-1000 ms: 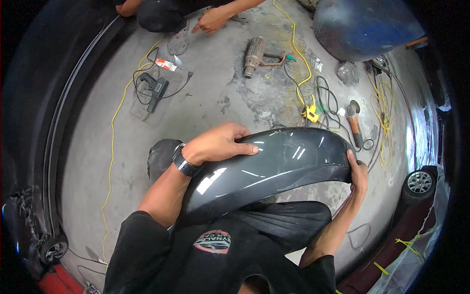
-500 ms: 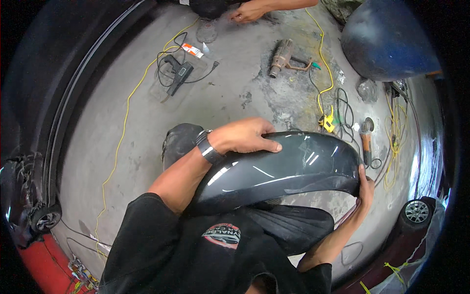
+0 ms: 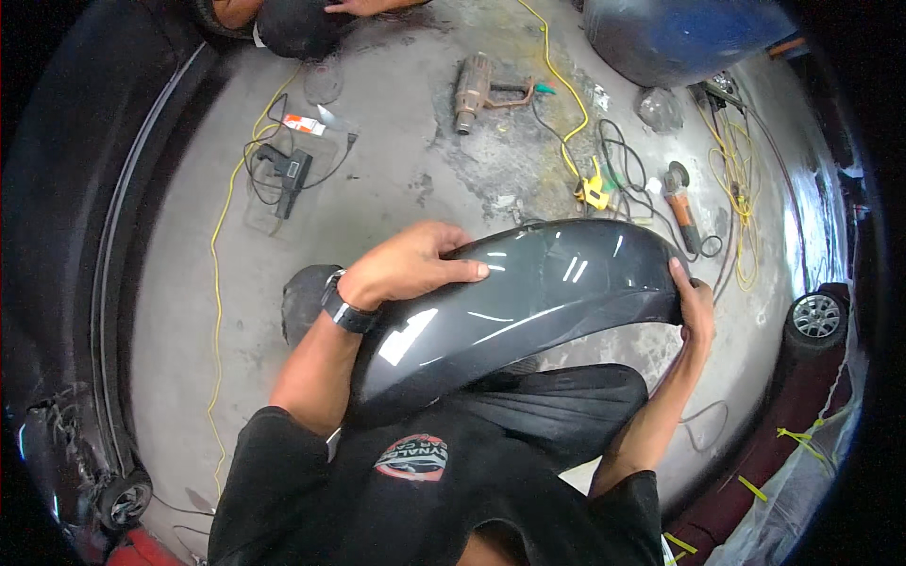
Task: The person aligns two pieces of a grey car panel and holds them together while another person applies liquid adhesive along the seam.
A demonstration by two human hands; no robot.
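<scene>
A glossy dark grey curved fender (image 3: 528, 283) rests across my lap, arching from lower left to upper right. My left hand (image 3: 411, 267), with a dark watch on its wrist, grips the upper edge with the thumb on the painted face; its other fingers go behind the edge. At the right end, my right hand (image 3: 695, 307) holds the fender's tip, fingers wrapped around the rim. Ceiling lights reflect as white streaks on the surface. The fender's underside is hidden.
On the floor ahead lie a black glue gun (image 3: 292, 179), a brown heat gun (image 3: 470, 94), an orange angle grinder (image 3: 679, 209) and a yellow cord outlet (image 3: 594, 191). Yellow cords cross the floor. Another person's hand (image 3: 357, 6) shows at the top. Cars stand on both sides.
My view has shifted to the right, so the floor tools appear farther left. Both hands keep their hold on the fender, which sits slightly higher in view.
</scene>
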